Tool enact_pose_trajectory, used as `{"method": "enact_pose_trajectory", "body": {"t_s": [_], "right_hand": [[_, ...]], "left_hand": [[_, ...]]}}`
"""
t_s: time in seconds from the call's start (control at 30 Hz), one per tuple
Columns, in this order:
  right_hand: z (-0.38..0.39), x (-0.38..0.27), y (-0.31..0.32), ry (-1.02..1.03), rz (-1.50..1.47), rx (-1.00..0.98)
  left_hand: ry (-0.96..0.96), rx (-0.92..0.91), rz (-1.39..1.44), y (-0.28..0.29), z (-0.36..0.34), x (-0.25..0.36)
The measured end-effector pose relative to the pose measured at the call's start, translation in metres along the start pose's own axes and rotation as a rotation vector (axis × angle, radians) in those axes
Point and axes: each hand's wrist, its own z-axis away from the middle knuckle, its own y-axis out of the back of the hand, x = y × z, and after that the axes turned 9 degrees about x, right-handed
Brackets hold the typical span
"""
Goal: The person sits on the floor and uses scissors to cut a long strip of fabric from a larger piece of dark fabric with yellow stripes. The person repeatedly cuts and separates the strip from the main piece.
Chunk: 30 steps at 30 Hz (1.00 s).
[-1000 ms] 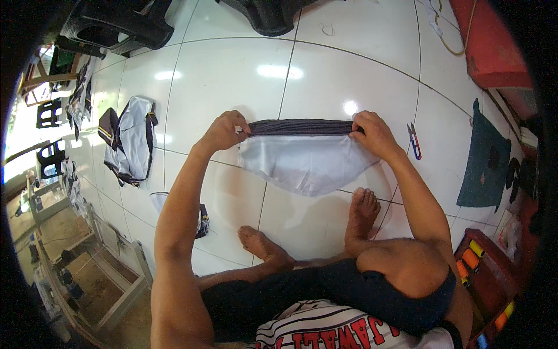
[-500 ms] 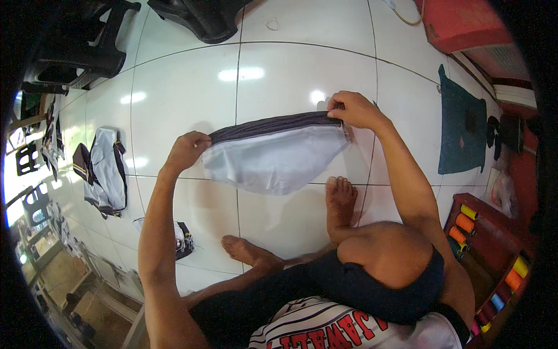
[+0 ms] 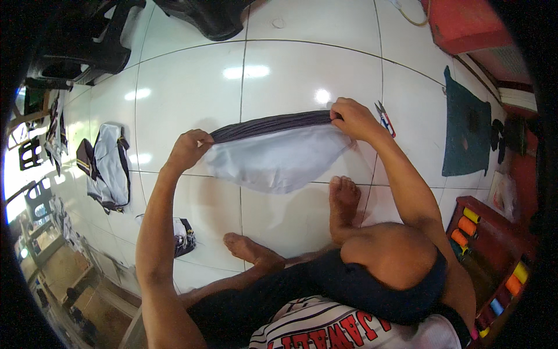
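I sit on a white tiled floor and hold a pale grey garment [image 3: 279, 160] with a dark waistband [image 3: 273, 124] stretched between my hands. My left hand [image 3: 189, 148] grips the band's left end, and my right hand [image 3: 353, 119] grips its right end, slightly higher. The cloth hangs down in a curve above my bare feet [image 3: 343, 200]. Small scissors [image 3: 383, 116] lie on the tile just right of my right hand.
A heap of grey and dark garments [image 3: 107, 168] lies at the left. A dark teal cloth [image 3: 465, 131] is spread at the right, a red box [image 3: 465, 23] beyond it. A tray of coloured thread spools [image 3: 494, 256] stands at lower right. Dark furniture legs [image 3: 209, 17] at top.
The view has shifted, so the garment sits lower and more central in the picture. Both hands keep their grip on the waistband, which stays stretched between them.
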Motion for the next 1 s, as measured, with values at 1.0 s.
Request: {"method": "enact_pose_trajectory", "body": {"t_s": [1.0], "right_hand": [[0.070,-0.019,-0.026,0.091,0.175,-0.103]], "left_hand": [[-0.378,-0.087,-0.026,-0.051,0.058,0.044]]}}
